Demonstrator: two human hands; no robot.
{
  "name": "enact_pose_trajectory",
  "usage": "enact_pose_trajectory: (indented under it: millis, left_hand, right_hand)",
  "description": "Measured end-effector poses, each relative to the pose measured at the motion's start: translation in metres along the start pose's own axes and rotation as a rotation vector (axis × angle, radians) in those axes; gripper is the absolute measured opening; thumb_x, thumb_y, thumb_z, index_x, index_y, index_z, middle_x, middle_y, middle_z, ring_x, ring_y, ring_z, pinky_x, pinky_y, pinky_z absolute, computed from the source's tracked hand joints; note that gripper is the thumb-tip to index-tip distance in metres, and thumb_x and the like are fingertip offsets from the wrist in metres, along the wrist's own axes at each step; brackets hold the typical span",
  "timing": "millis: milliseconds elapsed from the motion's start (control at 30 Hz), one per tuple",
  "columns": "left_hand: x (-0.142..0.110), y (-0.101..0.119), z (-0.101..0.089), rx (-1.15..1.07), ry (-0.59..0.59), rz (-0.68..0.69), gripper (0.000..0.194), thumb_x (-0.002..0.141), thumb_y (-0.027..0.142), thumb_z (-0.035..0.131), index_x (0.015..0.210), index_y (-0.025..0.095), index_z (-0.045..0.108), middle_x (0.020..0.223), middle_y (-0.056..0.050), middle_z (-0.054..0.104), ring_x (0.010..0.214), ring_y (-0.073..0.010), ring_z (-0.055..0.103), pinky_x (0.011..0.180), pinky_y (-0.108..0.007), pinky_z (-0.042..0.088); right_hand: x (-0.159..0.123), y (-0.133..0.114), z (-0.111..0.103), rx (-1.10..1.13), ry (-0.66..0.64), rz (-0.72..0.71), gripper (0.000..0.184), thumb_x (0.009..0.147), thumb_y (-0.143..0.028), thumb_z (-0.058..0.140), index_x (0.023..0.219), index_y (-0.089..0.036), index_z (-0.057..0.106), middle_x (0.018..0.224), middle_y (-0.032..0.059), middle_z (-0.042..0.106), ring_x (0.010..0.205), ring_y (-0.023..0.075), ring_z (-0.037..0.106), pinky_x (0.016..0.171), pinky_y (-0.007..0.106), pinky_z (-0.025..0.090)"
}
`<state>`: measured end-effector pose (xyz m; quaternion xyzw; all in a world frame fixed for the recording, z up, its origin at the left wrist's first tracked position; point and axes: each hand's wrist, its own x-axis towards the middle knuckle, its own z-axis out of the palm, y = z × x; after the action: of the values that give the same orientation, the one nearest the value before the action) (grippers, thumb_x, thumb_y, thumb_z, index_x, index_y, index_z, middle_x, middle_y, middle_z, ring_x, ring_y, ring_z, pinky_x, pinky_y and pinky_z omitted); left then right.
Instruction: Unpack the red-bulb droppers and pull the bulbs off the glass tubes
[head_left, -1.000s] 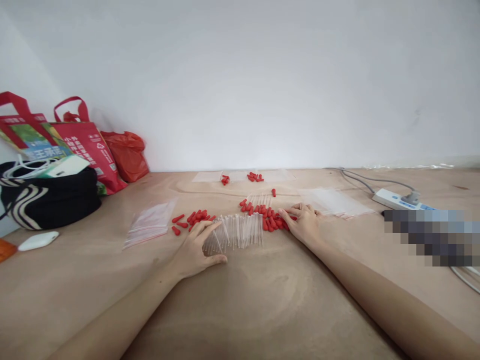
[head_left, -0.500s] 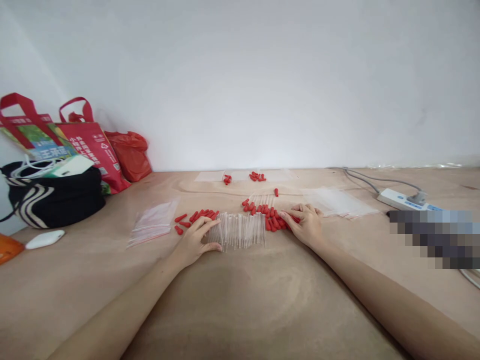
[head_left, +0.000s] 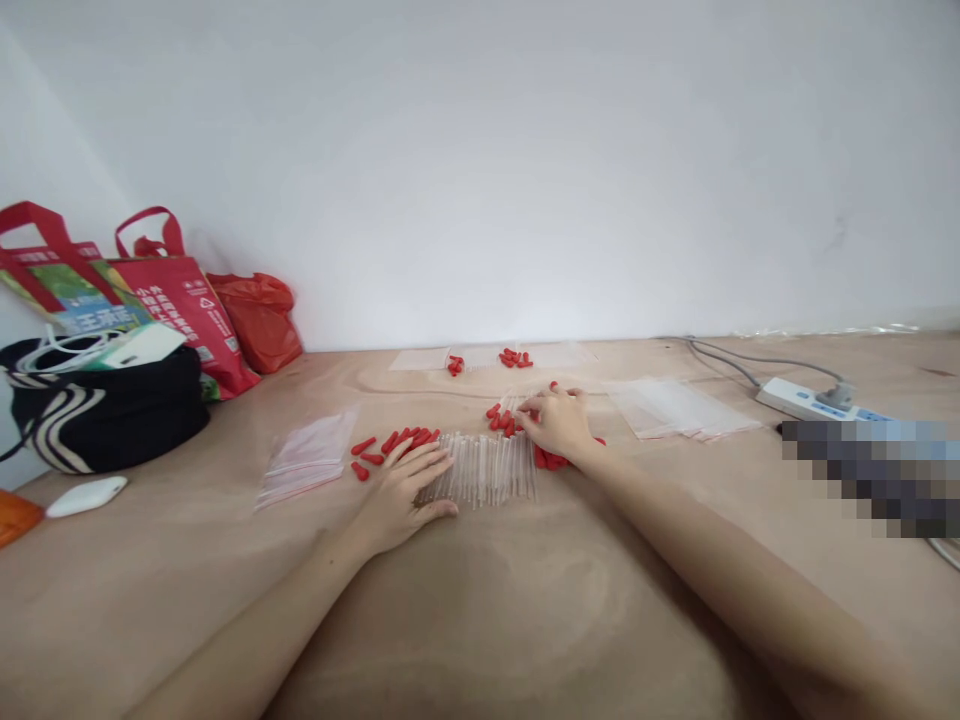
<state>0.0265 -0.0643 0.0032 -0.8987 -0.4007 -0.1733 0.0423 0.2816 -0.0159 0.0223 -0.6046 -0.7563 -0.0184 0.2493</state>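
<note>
My left hand (head_left: 409, 490) lies open at the left end of a row of clear thin tubes (head_left: 484, 470). Its fingers rest over the tube ends, with the thumb stretched out on the near side. Several red dropper bulbs (head_left: 405, 438) lie just beyond those fingers. My right hand (head_left: 559, 425) is palm down above the far right of the row, fingers apart and slightly bent. Its fingertips reach to a cluster of red dropper bulbs (head_left: 495, 415); their contact is partly hidden. More red bulbs (head_left: 550, 459) show below that wrist.
Clear plastic bags lie left (head_left: 307, 460) and right (head_left: 679, 408). Small red bulb groups (head_left: 514, 357) sit near the wall. Shopping bags (head_left: 180, 310), a black bag (head_left: 112, 415) and a white case (head_left: 87, 496) stand left. A power strip (head_left: 810, 400) is at right.
My right hand has moved left and away from me, from the right-hand bulbs to the far cluster. My left hand stays at the tubes, its fingers lying a little flatter.
</note>
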Motion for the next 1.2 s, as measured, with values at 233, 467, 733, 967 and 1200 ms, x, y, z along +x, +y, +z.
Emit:
enact_pose_trajectory:
  millis: [233, 467, 733, 967, 1200]
  left_hand:
    - [-0.001, -0.004, -0.002, 0.004, -0.013, 0.032, 0.056, 0.072, 0.056, 0.052, 0.118, 0.024, 0.049, 0.121, -0.009, 0.053, 0.118, -0.0251, 0.04, 0.101, -0.055, 0.015]
    - [-0.002, -0.002, -0.005, 0.004, 0.009, 0.072, 0.059, 0.072, 0.055, 0.053, 0.122, 0.025, 0.045, 0.123, -0.01, 0.051, 0.12, -0.0268, 0.038, 0.1, -0.056, 0.016]
    - [-0.002, -0.001, -0.003, 0.056, 0.173, 0.061, 0.045, 0.081, 0.047, 0.044, 0.119, 0.023, 0.048, 0.119, -0.008, 0.054, 0.118, -0.0248, 0.039, 0.101, -0.05, 0.018]
    - [0.012, 0.022, 0.003, 0.132, 0.396, 0.093, 0.046, 0.081, 0.034, 0.048, 0.124, 0.019, 0.039, 0.12, -0.012, 0.05, 0.115, -0.0243, 0.042, 0.098, -0.044, 0.031]
    - [0.033, 0.068, 0.012, 0.261, 0.434, 0.285, 0.033, 0.081, 0.028, 0.05, 0.114, 0.027, 0.05, 0.117, -0.006, 0.055, 0.112, -0.0217, 0.046, 0.1, -0.047, 0.023]
  right_hand:
    - [0.034, -0.037, 0.024, -0.158, -0.063, -0.113, 0.043, 0.08, -0.053, 0.036, 0.096, -0.021, 0.061, 0.089, 0.0114, 0.065, 0.089, 0.0269, 0.052, 0.083, 0.048, 0.021]
    - [0.032, -0.044, 0.03, -0.197, -0.087, -0.147, 0.039, 0.081, -0.043, 0.04, 0.082, -0.013, 0.064, 0.082, 0.0128, 0.065, 0.084, 0.0248, 0.055, 0.083, 0.046, 0.022]
    - [0.02, -0.041, 0.014, -0.096, 0.071, -0.087, 0.025, 0.082, -0.03, 0.039, 0.078, -0.018, 0.061, 0.081, 0.0076, 0.066, 0.079, 0.0204, 0.055, 0.08, 0.041, 0.022]
    - [-0.062, 0.002, -0.02, 0.088, 0.327, -0.261, 0.028, 0.083, -0.029, 0.04, 0.105, -0.016, 0.052, 0.081, 0.0047, 0.064, 0.074, 0.0141, 0.054, 0.081, 0.033, 0.024]
    - [-0.097, 0.015, -0.008, 0.052, 0.346, -0.452, 0.031, 0.081, -0.022, 0.045, 0.111, -0.02, 0.054, 0.081, 0.003, 0.064, 0.077, 0.0141, 0.051, 0.079, 0.035, 0.026]
